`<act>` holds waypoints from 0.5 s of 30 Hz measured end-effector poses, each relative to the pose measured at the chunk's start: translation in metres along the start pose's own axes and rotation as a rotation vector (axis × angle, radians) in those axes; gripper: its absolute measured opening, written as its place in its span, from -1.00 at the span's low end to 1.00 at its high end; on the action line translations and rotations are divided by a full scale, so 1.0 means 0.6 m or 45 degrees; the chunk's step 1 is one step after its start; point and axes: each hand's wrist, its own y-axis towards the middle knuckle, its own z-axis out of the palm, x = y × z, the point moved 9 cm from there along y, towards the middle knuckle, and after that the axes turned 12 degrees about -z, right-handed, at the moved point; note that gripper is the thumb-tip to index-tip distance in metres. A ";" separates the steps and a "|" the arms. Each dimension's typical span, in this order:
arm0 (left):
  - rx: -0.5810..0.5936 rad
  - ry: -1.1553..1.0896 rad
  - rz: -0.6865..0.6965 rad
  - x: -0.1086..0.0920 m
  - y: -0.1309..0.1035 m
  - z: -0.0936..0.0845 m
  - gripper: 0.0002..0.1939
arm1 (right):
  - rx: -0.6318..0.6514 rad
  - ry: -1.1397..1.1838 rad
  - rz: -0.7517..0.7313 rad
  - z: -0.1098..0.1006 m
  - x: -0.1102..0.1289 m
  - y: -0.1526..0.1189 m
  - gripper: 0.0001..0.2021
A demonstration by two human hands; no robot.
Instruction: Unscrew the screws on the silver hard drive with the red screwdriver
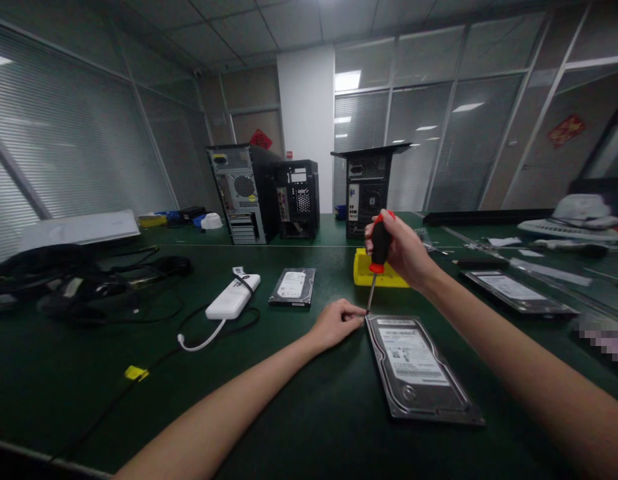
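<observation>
The step in hand appeared to be screwdriver work at one corner of the large hard drive (413, 363), which lay flat on the desk (309, 427), label side up. The right hand (399, 248) was closed round the handle of a red-and-black screwdriver (381, 245), holding it above the drive's far left corner with the shaft leaning slightly and the tip down at that corner — touching it or just beside it, the view did not settle which. The left hand (337, 323) rested to the left of the drive, its forefinger stretched out to the same corner; whether the fingertips pinched anything there could not be told, and any screw under the tip was too small to make out.

Beyond the drive's far edge sat a yellow container (363, 272), partly hidden by the right hand. A smaller hard drive (292, 287) lay beyond and to the left of the large one, and another drive (519, 291) lay to its right.

The next move seemed to call for a well-seated tip, a straighter shaft and steady downward pressure — with the forefinger kept clear of a slip.
</observation>
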 end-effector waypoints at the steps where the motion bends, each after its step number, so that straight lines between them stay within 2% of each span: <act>1: 0.002 0.000 -0.006 0.001 0.000 0.000 -0.69 | 0.017 0.015 0.022 0.000 -0.002 -0.001 -0.64; 5: -0.004 -0.016 -0.006 0.001 0.002 -0.001 -0.69 | 0.016 0.038 0.075 -0.006 -0.007 -0.003 -0.56; 9: -0.018 -0.029 0.008 0.002 0.005 -0.002 -0.70 | -0.011 0.037 0.004 -0.008 -0.003 -0.001 -0.64; 15: -0.014 -0.030 0.006 0.001 0.003 -0.001 -0.71 | -0.010 -0.049 -0.033 0.000 0.001 -0.003 -0.61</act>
